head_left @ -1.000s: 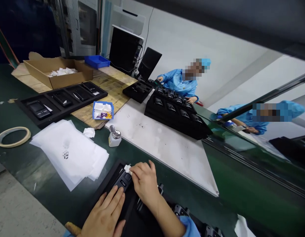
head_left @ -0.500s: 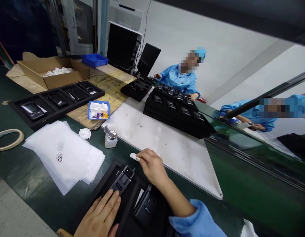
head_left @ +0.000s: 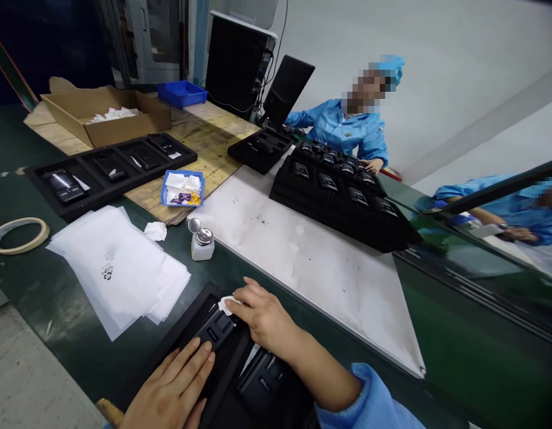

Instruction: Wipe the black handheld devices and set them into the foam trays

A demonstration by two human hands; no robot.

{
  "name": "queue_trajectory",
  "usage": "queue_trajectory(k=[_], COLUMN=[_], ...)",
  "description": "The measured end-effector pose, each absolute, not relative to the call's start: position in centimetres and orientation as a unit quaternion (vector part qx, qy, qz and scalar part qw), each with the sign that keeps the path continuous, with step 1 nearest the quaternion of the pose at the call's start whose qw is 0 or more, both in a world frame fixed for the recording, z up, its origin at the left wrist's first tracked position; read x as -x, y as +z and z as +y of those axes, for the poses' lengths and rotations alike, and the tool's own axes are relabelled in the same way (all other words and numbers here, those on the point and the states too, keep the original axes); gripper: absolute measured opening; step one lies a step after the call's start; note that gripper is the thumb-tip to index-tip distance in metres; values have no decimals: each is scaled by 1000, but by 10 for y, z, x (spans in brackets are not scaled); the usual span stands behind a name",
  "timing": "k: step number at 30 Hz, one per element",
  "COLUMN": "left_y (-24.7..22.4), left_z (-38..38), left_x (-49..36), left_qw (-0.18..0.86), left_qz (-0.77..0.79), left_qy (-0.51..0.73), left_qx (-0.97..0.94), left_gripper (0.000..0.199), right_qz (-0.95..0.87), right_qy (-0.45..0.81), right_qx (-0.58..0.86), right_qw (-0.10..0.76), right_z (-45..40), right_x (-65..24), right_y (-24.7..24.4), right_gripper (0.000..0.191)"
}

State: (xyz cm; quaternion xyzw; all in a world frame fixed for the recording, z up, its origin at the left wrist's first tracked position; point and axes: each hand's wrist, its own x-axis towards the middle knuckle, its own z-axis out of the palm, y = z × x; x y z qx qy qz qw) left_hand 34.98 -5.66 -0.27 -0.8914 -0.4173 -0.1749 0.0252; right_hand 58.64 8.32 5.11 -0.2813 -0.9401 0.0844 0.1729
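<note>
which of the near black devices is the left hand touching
The near left device, with a white wipe held at its top by the right hand. The left hand touches it, not the other near device, at right.

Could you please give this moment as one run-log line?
left hand: resting on black device | right hand: holding white wipe at device's upper end | nearby: second device, paper sheets, dispenser bottle

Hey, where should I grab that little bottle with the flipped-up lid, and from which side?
I'd pinch the bottle by its pale body, below the metal cap, coming from the near side. It stands upright, and the open lid juts to the left, away from that grip. The right hand is nearer, though it holds a white wipe.
</note>
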Motion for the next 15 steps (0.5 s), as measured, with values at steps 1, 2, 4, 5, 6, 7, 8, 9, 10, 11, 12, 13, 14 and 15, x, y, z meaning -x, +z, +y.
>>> queue_trajectory(k=[1,2,4,5,6,7,8,9,10,11,12,13,14,15], left_y=[-3,-3,-3,-3,-3,-2,-2,-1,-1,0,1,2,3,5], left_z=[-57,-56,-56,-56,-56,-57,-57,-57,-56,-56,-56,-55,-55,-55], left_x=[-350,-350,-350,-350,-350,-350,-349,-349,-349,-349,-349,-349,-350,-350], left_qw=[28,31,36,37,37,37,37,37,37,36,36,35,35,35], left_qz=[-416,-414,-409,-408,-408,-409,-409,-408,-409,-408,-407,-407,-408,-409], left_qy=[-172,-168,-163,-162,-161,-163,-165,-170,-173,-177,-179,-180,-180,-179], left_qx=[893,894,897,898,898,897,897,896,895,895,895,895,895,894], left_gripper=[57,57,57,56,56,56,55,55,55,55,55,56,56,57], right_qz=[-942,-943,-944,-945,-946,-947,-949,-949,-947,-943,-936,-927,-919,-915], right_qy=[83,82,83,84,87,92,97,101,103,103,102,99,96,95], right_qx=[276,271,265,261,257,253,248,248,251,261,275,292,308,319], right_qw=[175,176,176,177,177,174,170,168,170,178,194,212,225,227], right_z=[81,78,72,69,65,62,60,59,58,60,62,67,72,77], right_x=[-589,-591,-598,-602,-607,-613,-618,-623,-627,-628,-627,-623,-617,-609], right_y=[51,51,50,50,49,49,49,50,51,52,54,55,55,55], right_gripper=[39,39,38,37,36,35,35,35,36,37,39,40,42,43])
